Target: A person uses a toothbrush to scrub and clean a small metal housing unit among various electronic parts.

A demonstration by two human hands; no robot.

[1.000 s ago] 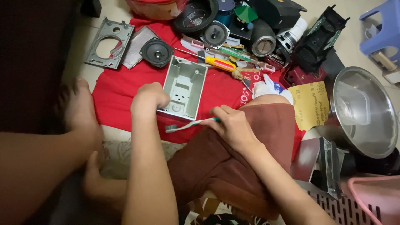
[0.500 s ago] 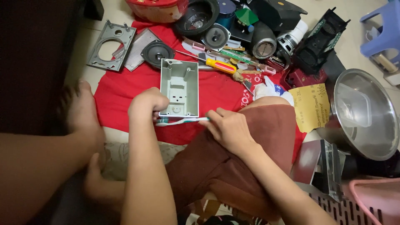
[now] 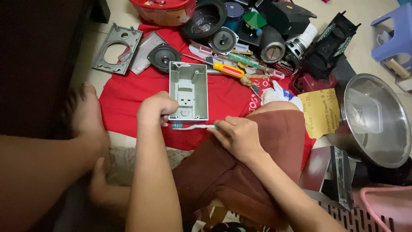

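On the red cloth (image 3: 128,92) spread over the floor, the left hand (image 3: 155,110) grips the near edge of an open grey plastic box (image 3: 189,90), while the right hand (image 3: 237,136) pinches a toothbrush (image 3: 194,126) lying just below it. Two round speakers (image 3: 163,56) lie beyond, beside an orange-handled screwdriver (image 3: 227,69). At the right, a yellow rectangular sheet (image 3: 321,112) leans by a steel bowl (image 3: 377,141) holding a clear tub (image 3: 362,112).

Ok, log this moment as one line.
left hand: holds grey plastic housing | right hand: holds toothbrush, bristles at housing's near edge | red cloth underneath
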